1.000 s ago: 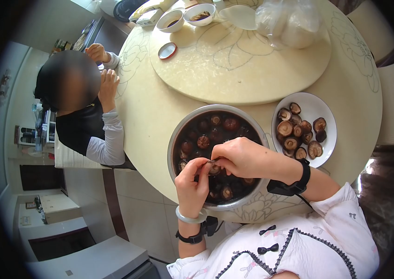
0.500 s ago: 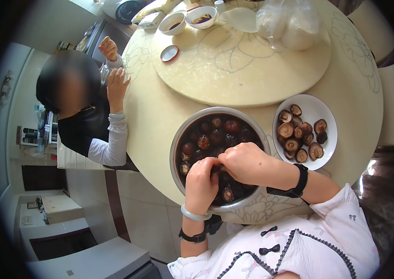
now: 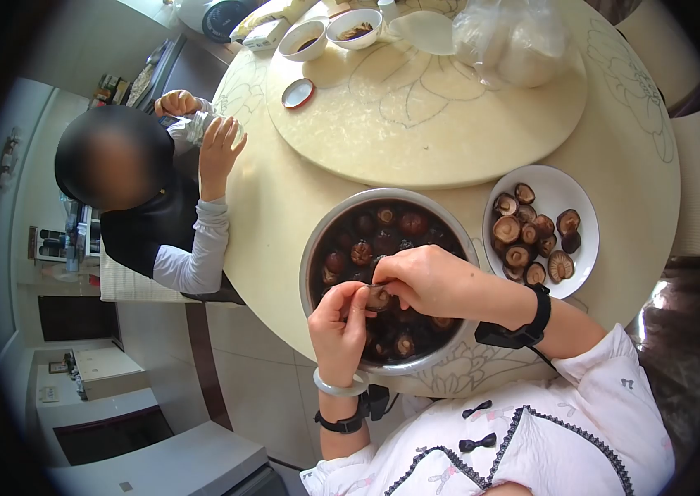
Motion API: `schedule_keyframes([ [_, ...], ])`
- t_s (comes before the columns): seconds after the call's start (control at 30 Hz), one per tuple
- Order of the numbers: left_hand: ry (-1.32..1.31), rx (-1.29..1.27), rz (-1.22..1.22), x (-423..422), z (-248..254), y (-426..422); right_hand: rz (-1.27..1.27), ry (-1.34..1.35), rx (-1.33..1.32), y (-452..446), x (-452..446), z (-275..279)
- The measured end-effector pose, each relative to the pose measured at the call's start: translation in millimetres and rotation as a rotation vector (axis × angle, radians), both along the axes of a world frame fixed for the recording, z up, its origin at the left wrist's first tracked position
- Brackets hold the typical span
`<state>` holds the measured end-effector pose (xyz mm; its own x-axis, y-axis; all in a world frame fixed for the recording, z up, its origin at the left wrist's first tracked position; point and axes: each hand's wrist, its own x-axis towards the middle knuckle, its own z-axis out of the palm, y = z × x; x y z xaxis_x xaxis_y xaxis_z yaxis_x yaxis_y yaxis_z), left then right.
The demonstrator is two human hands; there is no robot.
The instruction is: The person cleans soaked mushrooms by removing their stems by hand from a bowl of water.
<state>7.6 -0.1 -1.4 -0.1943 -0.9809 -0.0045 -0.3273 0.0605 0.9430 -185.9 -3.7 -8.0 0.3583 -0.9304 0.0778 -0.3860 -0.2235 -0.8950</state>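
Note:
Over a steel bowl (image 3: 310, 248) of dark liquid with several mushrooms in it, a brown mushroom (image 3: 378, 298) is pinched between my two hands. The fingertips of my left hand (image 3: 340, 326) are closed on its left side. My right hand (image 3: 426, 279) grips it from the right, its fingers curled and partly hiding it. Right of the bowl, a white plate (image 3: 585, 248) holds several mushrooms, most of them with the gills facing up.
A round turntable (image 3: 416, 132) on the table bears a red-rimmed lid (image 3: 298, 93), two white bowls (image 3: 304, 41) with dark contents and a plastic bag (image 3: 511, 41). At the left, another person (image 3: 193, 264) sits with both hands raised near the table edge.
My hands drew together over the bowl, then moved slightly apart, and the mushroom between them shows again. The other person's nearer hand has risen with its fingers spread.

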Motion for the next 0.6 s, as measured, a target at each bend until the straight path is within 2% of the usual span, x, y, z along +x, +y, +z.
schedule_keyframes([
  [0.1, -0.066, -0.078, -0.02, -1.6, 2.1, -0.3, 0.079, -0.029, 0.059, -2.0, -3.6, 1.6],
  [0.17, -0.197, -0.222, -0.053, -5.3, 5.4, 0.5, 0.079, 0.004, 0.043, -0.5, -2.3, 3.9],
  [0.4, -0.277, -0.307, -0.063, -5.4, 1.8, 0.7, 0.034, 0.065, -0.001, 3.5, 2.1, 0.3],
  [0.47, -0.19, -0.14, -0.075, 0.3, -0.4, -0.2, 0.007, 0.092, -0.02, 2.8, 2.4, -3.6],
  [0.5, -0.19, -0.141, -0.078, 0.1, -2.5, -1.1, -0.02, 0.122, -0.04, 2.3, 2.2, -5.7],
  [0.57, 0.018, 0.028, -0.182, -1.2, -5.5, -2.0, -0.052, 0.169, -0.076, 4.0, 3.3, -7.8],
  [0.6, 0.019, 0.027, -0.182, -1.6, -4.5, -2.3, -0.082, 0.214, -0.111, 5.4, 4.4, -8.5],
])
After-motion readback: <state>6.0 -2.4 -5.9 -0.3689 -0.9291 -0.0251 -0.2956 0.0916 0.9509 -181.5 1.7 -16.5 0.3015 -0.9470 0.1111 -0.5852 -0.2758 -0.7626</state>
